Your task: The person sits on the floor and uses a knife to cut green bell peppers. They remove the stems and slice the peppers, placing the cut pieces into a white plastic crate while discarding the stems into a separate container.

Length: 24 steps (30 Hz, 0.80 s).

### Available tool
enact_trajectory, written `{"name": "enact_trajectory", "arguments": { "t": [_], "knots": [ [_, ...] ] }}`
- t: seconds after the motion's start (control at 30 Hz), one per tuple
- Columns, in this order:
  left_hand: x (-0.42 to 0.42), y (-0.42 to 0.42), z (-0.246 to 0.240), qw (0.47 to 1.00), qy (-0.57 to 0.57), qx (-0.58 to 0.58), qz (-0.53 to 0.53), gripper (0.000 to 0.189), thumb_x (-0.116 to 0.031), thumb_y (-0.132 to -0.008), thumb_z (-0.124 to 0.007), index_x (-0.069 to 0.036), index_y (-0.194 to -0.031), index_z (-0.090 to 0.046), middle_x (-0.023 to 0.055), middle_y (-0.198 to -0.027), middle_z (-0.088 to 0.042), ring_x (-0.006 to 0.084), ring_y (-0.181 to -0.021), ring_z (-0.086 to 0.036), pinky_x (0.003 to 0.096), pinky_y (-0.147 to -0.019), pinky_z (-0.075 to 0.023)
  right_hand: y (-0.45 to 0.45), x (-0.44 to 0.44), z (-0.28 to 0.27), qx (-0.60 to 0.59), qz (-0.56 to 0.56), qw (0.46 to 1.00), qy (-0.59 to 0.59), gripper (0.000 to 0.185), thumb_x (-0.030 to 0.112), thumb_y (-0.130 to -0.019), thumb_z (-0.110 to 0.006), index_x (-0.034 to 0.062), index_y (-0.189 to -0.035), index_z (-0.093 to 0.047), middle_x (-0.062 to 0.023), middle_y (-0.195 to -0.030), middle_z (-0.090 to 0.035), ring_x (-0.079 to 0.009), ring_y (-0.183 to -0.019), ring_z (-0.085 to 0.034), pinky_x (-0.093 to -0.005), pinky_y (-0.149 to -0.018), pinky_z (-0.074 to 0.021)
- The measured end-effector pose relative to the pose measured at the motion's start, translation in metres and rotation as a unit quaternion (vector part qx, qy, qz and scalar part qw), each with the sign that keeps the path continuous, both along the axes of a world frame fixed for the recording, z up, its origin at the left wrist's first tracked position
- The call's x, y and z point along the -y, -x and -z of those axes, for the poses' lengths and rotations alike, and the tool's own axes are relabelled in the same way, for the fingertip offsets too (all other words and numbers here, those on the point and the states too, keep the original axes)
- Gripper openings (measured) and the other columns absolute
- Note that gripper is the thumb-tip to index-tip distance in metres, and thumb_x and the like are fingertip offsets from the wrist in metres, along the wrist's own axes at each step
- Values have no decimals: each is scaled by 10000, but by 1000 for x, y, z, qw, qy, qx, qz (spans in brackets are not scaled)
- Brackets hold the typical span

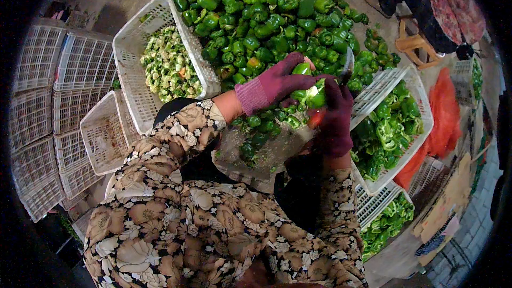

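My left hand (pixel 276 84), in a maroon knit glove, grips a partly opened green bell pepper (pixel 316 98) in front of me. On its other side my right hand (pixel 338 116), gloved alike, holds a knife (pixel 349 62) whose curved blade points up and away; its handle is hidden in the fingers. Something red shows below the pepper by the right palm. Beyond both hands lies a large heap of green bell peppers (pixel 260 20). A white plastic crate (pixel 172 12) at the left holds cut pepper cores (pixel 172 64). Another white crate (pixel 424 108) at the right holds opened peppers (pixel 384 128).
Stacked white crates (pixel 36 116) stand at far left, near a smaller crate (pixel 106 136). A lower right crate (pixel 368 208) holds cut peppers. Red cloth or netting (pixel 444 116) lies at right. A person (pixel 440 16) is at upper right, by a wooden stool (pixel 418 44).
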<state>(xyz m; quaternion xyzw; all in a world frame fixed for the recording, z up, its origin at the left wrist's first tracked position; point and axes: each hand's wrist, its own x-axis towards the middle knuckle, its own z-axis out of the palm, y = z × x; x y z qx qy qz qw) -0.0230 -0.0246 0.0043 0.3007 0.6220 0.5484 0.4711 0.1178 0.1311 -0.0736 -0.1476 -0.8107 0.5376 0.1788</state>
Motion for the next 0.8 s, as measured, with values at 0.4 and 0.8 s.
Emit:
{"name": "enact_trajectory", "arguments": {
  "t": [0.4,0.8],
  "knots": [
    [-4,-7,5,994,-52,78,-60,371,-163,-878,-573,-81,-1232,-500,77,-1253,-450,151,-1110,-487,299,-921,-432,4,-3,-23,-19,137,938,317,337,146,-813,-650,59,-1134,-602,-84,-977,-613,-192,-799,-625,-301,-692,-516],
    [-23,-9,16,947,-115,262,-146,397,-95,-809,-550,-44,-1202,-529,73,-1035,-627,178,-969,-600,298,-868,-471,-21,-3,1,-95,134,965,205,346,166,-864,-577,16,-1174,-542,-96,-1028,-617,-232,-889,-618,-307,-770,-523]
  ]
}}
